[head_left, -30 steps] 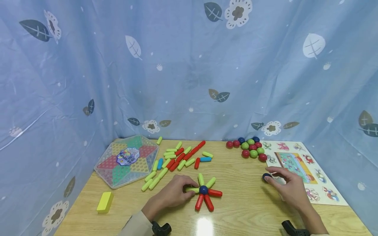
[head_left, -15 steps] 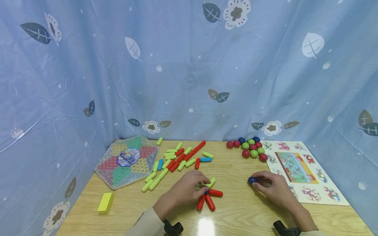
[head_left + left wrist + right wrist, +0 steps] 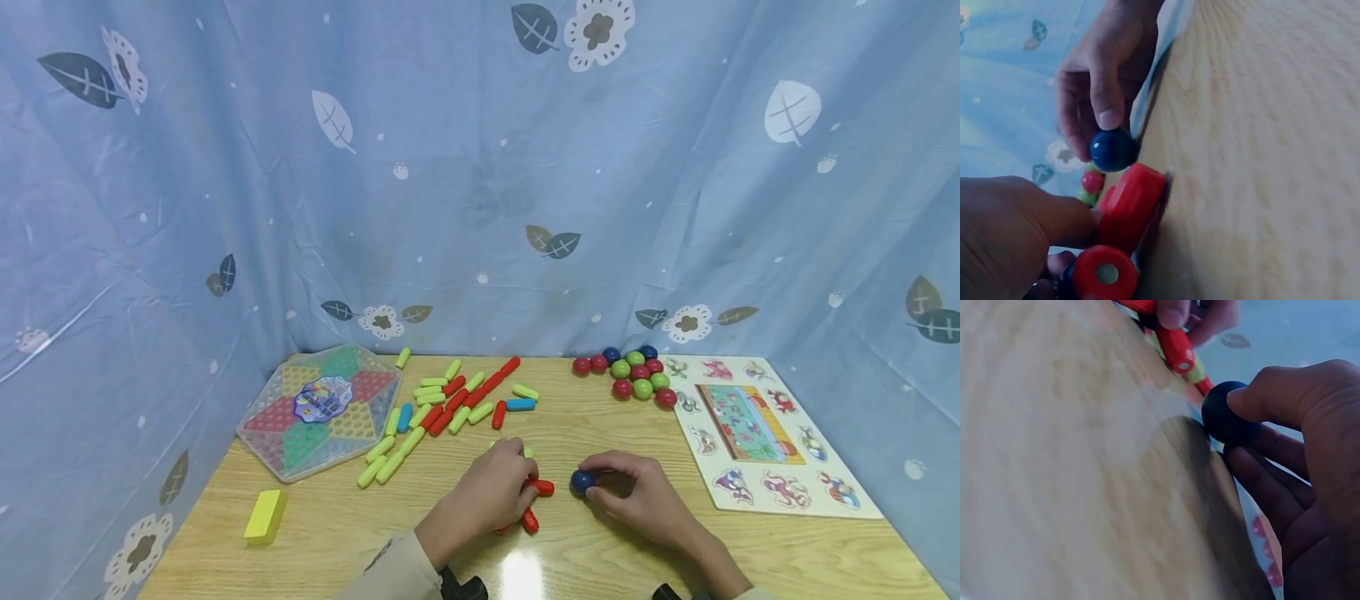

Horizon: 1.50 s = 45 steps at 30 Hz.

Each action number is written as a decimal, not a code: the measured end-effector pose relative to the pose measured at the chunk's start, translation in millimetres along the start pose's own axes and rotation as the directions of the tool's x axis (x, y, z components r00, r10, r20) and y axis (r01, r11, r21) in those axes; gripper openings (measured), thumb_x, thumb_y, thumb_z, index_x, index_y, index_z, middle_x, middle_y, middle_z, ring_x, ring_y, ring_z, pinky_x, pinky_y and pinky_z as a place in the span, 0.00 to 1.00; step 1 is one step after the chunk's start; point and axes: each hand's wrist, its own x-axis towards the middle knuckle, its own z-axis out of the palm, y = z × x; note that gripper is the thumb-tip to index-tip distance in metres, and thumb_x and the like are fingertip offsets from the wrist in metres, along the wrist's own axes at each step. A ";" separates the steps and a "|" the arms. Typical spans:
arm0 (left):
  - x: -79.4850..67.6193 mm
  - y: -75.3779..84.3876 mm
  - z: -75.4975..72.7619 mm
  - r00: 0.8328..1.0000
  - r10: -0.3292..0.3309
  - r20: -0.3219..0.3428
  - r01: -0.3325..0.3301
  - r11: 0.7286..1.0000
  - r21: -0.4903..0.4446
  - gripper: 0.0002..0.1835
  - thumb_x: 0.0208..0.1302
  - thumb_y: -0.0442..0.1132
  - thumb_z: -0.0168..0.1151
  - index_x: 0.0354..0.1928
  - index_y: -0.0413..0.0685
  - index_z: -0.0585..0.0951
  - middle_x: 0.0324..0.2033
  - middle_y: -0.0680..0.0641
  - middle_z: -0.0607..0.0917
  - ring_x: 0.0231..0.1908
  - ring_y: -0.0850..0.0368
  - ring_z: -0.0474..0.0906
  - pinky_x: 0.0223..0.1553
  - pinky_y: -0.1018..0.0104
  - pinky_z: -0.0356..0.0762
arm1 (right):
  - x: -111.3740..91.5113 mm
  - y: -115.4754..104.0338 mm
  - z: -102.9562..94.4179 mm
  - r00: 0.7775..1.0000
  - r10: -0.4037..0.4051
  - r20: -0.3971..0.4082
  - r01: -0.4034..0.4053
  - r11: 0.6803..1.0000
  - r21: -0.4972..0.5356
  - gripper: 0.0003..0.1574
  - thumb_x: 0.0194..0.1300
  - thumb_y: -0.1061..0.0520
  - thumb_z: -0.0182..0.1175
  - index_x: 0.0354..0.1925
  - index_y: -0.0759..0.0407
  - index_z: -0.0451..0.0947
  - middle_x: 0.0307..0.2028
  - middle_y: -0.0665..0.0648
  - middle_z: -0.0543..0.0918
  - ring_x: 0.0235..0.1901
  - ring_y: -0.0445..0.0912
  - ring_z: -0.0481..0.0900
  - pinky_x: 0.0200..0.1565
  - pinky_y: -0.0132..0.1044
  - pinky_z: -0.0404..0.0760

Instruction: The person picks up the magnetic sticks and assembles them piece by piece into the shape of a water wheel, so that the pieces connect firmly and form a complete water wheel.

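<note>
My left hand [image 3: 491, 487] is curled over the rod cluster [image 3: 540, 487], thumb against a red rod and fingers tucked behind it. My right hand [image 3: 637, 496] pinches a dark blue ball [image 3: 581, 482] between thumb and fingers, just to the right of the cluster and apart from it.

As I judge it, the work is partly done: red and lime rods already fan out together in the cluster, while this ball isn't joined to it. Plenty looks unused: the loose rods [image 3: 456, 400] lie beyond the cluster and mostly to its left, and the spare balls [image 3: 640, 372] sit beyond it to the right.

My left hand hides the cluster's middle and most of its lime rods, so I can't count them all. A dark blue bit shows behind a red rod from my left wrist; I take it for a hub ball. The silvery disc [image 3: 1108, 274] on that rod's end is probably a magnet. I can't tell whether my ball touches the tabletop [image 3: 600, 567].
</note>
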 end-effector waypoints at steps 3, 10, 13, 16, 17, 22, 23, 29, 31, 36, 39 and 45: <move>-3.9 -3.7 2.4 0.999 -0.029 -0.031 0.027 0.998 -0.062 0.05 0.73 0.44 0.74 0.44 0.53 0.93 0.37 0.55 0.80 0.35 0.64 0.70 0.37 0.73 0.76 | 2.2 -1.8 5.4 1.000 -0.013 0.013 0.014 1.000 -0.008 0.20 0.67 0.64 0.77 0.55 0.52 0.90 0.50 0.49 0.93 0.48 0.41 0.91 0.51 0.33 0.89; -10.6 -10.2 5.4 0.994 -0.035 -0.107 0.018 0.988 -0.151 0.06 0.74 0.43 0.73 0.47 0.51 0.93 0.38 0.56 0.81 0.35 0.67 0.69 0.37 0.74 0.74 | 7.4 -5.3 17.4 1.000 -0.009 0.022 0.010 0.999 -0.034 0.21 0.66 0.62 0.78 0.56 0.49 0.90 0.51 0.45 0.93 0.52 0.39 0.90 0.55 0.31 0.86; -12.4 -10.8 5.9 0.992 -0.039 -0.119 0.019 0.986 -0.168 0.07 0.74 0.42 0.73 0.48 0.49 0.93 0.38 0.55 0.81 0.36 0.67 0.69 0.39 0.74 0.74 | 9.0 -6.7 20.7 1.000 0.015 0.022 -0.014 0.999 -0.029 0.21 0.66 0.62 0.78 0.56 0.49 0.90 0.52 0.44 0.93 0.52 0.38 0.90 0.55 0.32 0.87; -13.3 -10.8 5.2 0.993 -0.041 -0.114 0.020 0.983 -0.180 0.07 0.74 0.42 0.74 0.48 0.49 0.93 0.37 0.55 0.80 0.35 0.67 0.68 0.37 0.75 0.73 | 10.0 -7.7 23.1 0.999 0.037 0.022 -0.036 0.999 -0.028 0.22 0.65 0.62 0.78 0.56 0.49 0.90 0.52 0.45 0.92 0.52 0.37 0.90 0.55 0.32 0.87; -13.3 -11.2 5.2 0.993 -0.038 -0.110 0.018 0.983 -0.182 0.07 0.74 0.42 0.74 0.48 0.50 0.93 0.37 0.55 0.80 0.35 0.67 0.68 0.37 0.75 0.72 | 10.2 -8.1 23.7 0.999 0.041 0.022 -0.040 0.999 -0.026 0.22 0.65 0.62 0.78 0.56 0.48 0.90 0.52 0.45 0.92 0.52 0.37 0.90 0.55 0.32 0.87; -16.3 -17.4 3.9 0.995 -0.006 -0.098 -0.014 0.978 -0.209 0.07 0.74 0.42 0.74 0.48 0.51 0.93 0.39 0.55 0.82 0.36 0.68 0.70 0.40 0.75 0.74 | 10.1 -8.3 26.3 0.999 0.034 0.026 -0.033 0.999 -0.028 0.23 0.63 0.62 0.79 0.54 0.44 0.90 0.51 0.43 0.93 0.51 0.38 0.90 0.56 0.32 0.86; -17.5 -19.0 3.4 0.994 0.001 -0.107 -0.023 0.977 -0.211 0.06 0.74 0.42 0.74 0.48 0.51 0.93 0.40 0.55 0.82 0.37 0.68 0.72 0.42 0.74 0.76 | 9.9 -8.3 26.6 0.999 0.028 0.029 -0.027 0.999 -0.032 0.23 0.63 0.62 0.79 0.54 0.43 0.90 0.50 0.42 0.93 0.51 0.38 0.90 0.56 0.31 0.86; -23.3 -22.5 1.6 0.977 -0.036 -0.212 0.001 0.987 -0.160 0.06 0.74 0.39 0.73 0.48 0.49 0.92 0.41 0.53 0.85 0.40 0.63 0.79 0.45 0.69 0.81 | 7.5 -9.5 24.1 0.997 -0.014 0.078 0.016 0.999 -0.029 0.19 0.64 0.56 0.81 0.52 0.43 0.91 0.49 0.40 0.93 0.50 0.40 0.90 0.59 0.31 0.83; -23.4 -21.6 2.2 0.975 -0.062 -0.213 0.032 0.989 -0.144 0.07 0.73 0.41 0.74 0.48 0.49 0.92 0.40 0.52 0.86 0.39 0.63 0.78 0.43 0.69 0.81 | 7.2 -9.2 18.7 0.995 -0.012 0.095 0.014 1.000 -0.015 0.18 0.66 0.55 0.79 0.54 0.46 0.91 0.49 0.43 0.93 0.51 0.40 0.90 0.59 0.31 0.84; -23.4 -19.4 3.9 0.987 -0.073 -0.143 0.048 0.984 -0.170 0.10 0.73 0.45 0.74 0.50 0.50 0.92 0.42 0.52 0.86 0.40 0.64 0.78 0.43 0.70 0.81 | 10.5 -0.5 -19.0 1.000 0.024 -0.012 -0.024 1.000 0.006 0.16 0.70 0.60 0.75 0.55 0.59 0.90 0.51 0.58 0.93 0.49 0.43 0.92 0.56 0.29 0.86; -25.3 -20.3 2.7 0.994 -0.031 -0.106 0.011 0.982 -0.188 0.09 0.75 0.43 0.72 0.52 0.51 0.92 0.44 0.53 0.86 0.42 0.64 0.79 0.47 0.69 0.82 | 15.1 12.7 -56.4 0.985 0.054 -0.164 -0.061 0.997 -0.043 0.15 0.72 0.63 0.73 0.55 0.64 0.89 0.50 0.63 0.93 0.48 0.40 0.91 0.55 0.24 0.84; -27.3 -22.1 -0.5 0.998 0.052 -0.046 -0.061 0.977 -0.205 0.10 0.77 0.39 0.69 0.55 0.52 0.91 0.49 0.54 0.84 0.48 0.64 0.79 0.54 0.68 0.82 | 20.2 46.5 -119.2 0.922 0.171 -0.348 -0.247 0.951 -0.188 0.20 0.76 0.53 0.71 0.60 0.62 0.88 0.48 0.50 0.93 0.44 0.24 0.85 0.44 0.20 0.82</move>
